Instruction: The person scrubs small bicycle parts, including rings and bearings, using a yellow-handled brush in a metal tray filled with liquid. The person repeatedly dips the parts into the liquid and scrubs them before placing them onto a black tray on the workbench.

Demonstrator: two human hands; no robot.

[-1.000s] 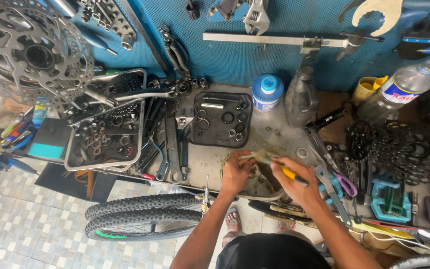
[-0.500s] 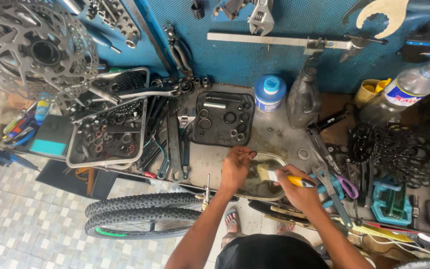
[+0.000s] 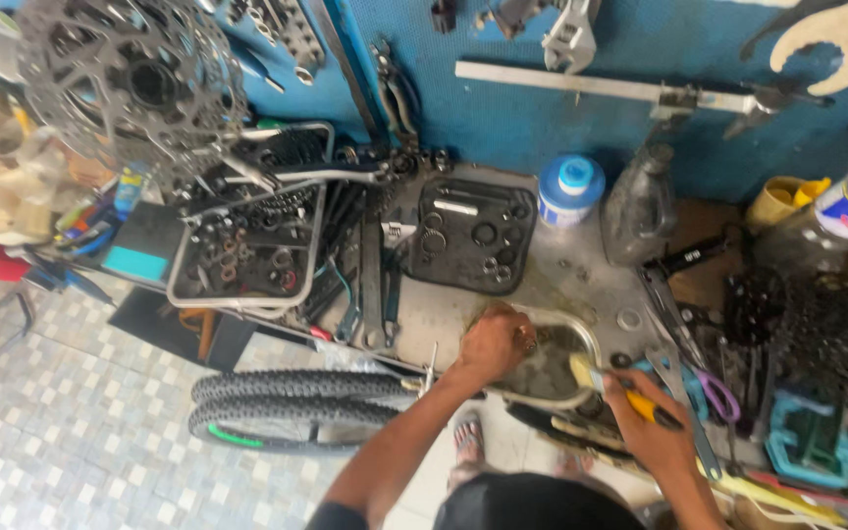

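My left hand (image 3: 494,343) is closed over a small dark part, held above a shallow metal pan (image 3: 591,344) of dirty liquid on the workbench. My right hand (image 3: 652,430) grips a brush with a yellow handle (image 3: 637,402), and the pale bristle end (image 3: 582,370) points into the pan beside the left hand. What the left hand holds is mostly hidden by its fingers.
A black tray of small parts (image 3: 471,234), a wire tray of nuts and sockets (image 3: 247,257), a white tub with a blue lid (image 3: 570,188) and a grey jug (image 3: 640,207) crowd the bench. Bicycle tyres (image 3: 296,407) lean below. Tools hang on the blue wall (image 3: 503,108).
My right hand has dropped back toward me with the brush. The left hand has stayed over the pan, now more closed on the part.
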